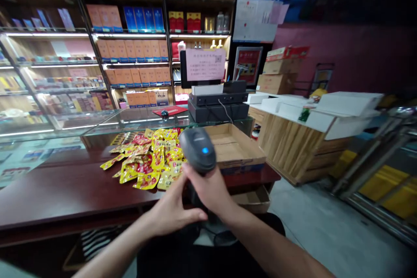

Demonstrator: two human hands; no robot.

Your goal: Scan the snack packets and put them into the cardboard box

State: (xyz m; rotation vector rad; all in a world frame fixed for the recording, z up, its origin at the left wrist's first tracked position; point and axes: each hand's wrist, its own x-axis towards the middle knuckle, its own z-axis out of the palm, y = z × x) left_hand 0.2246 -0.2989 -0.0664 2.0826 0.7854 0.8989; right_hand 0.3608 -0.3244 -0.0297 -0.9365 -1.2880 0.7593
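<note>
A dark grey barcode scanner (197,147) with a lit blue light is held upright in front of me, above the table's front edge. My right hand (213,191) is wrapped around its handle from the right, thumb up near the head. From the left, my left hand (171,213) closes around the handle too, its thumb lying across below; its other fingers are partly hidden behind the scanner. Just beyond lies a heap of yellow and red snack packets (150,156). Right of the scanner stands an open cardboard box (243,150), its visible inside bare.
The dark red table (65,182) meets a glass counter (130,117) behind. A monitor with a pink paper sign (205,64) and black boxes (218,110) stand at the back. Another carton (252,200) sits below the table edge. Shelves with boxed goods (133,50) line the wall.
</note>
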